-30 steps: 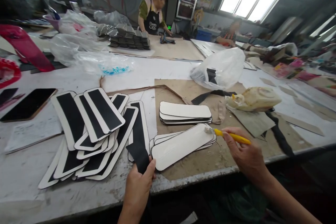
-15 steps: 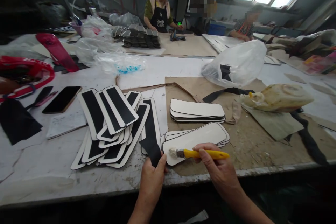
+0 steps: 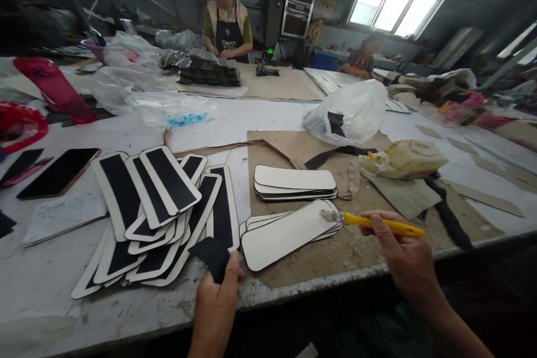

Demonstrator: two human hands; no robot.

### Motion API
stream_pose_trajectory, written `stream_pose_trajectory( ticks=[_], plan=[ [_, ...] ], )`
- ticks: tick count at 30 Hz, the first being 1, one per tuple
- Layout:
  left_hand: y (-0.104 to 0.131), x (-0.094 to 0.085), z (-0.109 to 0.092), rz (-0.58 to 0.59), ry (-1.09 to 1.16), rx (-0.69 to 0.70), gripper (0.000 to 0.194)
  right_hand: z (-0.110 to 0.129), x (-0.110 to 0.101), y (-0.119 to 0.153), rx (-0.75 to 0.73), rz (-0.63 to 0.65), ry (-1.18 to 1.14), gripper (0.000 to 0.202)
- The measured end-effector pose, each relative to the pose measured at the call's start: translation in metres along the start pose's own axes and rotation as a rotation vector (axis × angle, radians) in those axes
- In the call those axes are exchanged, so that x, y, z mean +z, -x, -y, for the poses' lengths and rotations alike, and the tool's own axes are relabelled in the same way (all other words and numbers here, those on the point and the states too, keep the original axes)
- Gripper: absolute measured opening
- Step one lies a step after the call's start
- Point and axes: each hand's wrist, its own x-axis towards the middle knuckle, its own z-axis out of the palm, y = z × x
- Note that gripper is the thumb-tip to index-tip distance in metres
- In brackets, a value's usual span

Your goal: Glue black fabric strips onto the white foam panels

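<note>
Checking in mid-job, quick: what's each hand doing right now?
Left hand: closed, holding the black strip.
Right hand: closed, holding the brush by its yellow handle, bristles over the white panel's right end.

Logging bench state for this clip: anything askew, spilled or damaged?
The black-striped panels lie overlapped at mixed angles, untidy next to the neater white stack. The brown sheet looks blotched towards its front edge, as if soiled; I can't tell whether that's fresh.
</note>
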Motion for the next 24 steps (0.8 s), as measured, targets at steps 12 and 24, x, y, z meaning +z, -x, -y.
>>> stream_pose_trajectory(
  ticks=[12, 24],
  plan=[
    [0.068, 0.017, -0.033, 0.203, 0.34, 0.073, 0.036, 0.053, 0.032, 0.019, 0.33, 0.625, -0.616, 0.03],
    [0.087, 0.041, 0.003, 0.37, 0.276, 0.107, 0.041, 0.056, 0.057, 0.06, 0.413, 0.56, -0.515, 0.036]
  ],
)
